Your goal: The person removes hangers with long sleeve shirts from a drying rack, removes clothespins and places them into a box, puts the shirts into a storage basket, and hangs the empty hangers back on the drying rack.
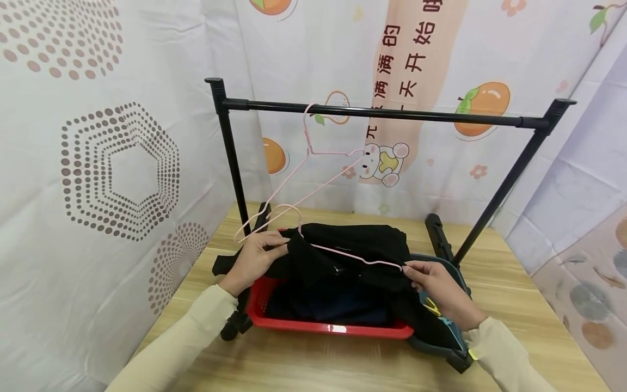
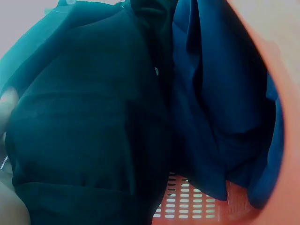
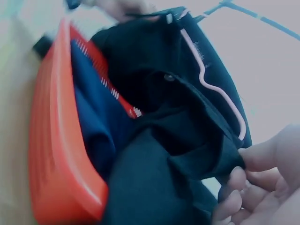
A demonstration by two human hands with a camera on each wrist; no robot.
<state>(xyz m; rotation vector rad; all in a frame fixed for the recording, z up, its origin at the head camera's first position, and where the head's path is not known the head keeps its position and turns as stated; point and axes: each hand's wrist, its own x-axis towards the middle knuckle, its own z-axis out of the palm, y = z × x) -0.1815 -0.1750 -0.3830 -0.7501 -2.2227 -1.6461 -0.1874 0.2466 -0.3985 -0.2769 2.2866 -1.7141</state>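
A black buttoned garment [image 1: 313,267] is held up over the red basket [image 1: 338,329] by both hands. A pink hanger [image 1: 343,253] lies along its upper part, the hook rising near the left hand. My left hand [image 1: 257,258] pinches the cloth at the hanger's left side; in the left wrist view the cloth hides most of that hand. At the hanger's right end, my right hand [image 1: 438,286] pinches the garment's edge between thumb and fingers, as the right wrist view also shows. Dark blue cloth [image 2: 225,93] lies inside the basket.
A black rack [image 1: 401,113] spans the table behind the hands, with another pink hanger [image 1: 307,155] hooked on its bar. Partly under the right forearm is a dark blue-grey basket [image 1: 433,349] with a yellow clip [image 1: 432,306]. Printed curtains surround the wooden table [image 1: 294,365].
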